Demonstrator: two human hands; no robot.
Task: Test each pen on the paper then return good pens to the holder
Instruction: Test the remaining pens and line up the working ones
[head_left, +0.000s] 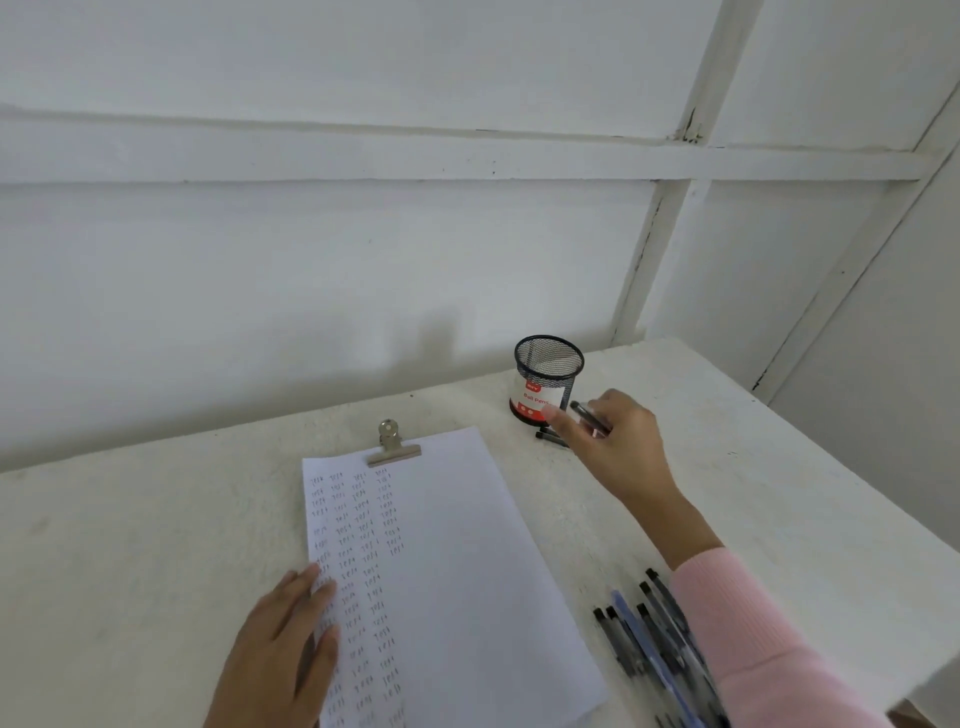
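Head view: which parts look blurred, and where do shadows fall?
In the head view, the pen in the right hand and the loose pens at lower right are smeared; a faint soft shadow lies on the wall left of the holder.

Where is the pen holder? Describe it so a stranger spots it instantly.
On the white table, look past the clipped paper toward the far right. The pen holder stands just beyond the right hand: the only upright item, a black mesh cup with a red-and-white label.

Above holder (548, 376) mouth: free; loose pens (551, 437) crowd its base, pen pile (649, 639) rt of paper (467, 545).
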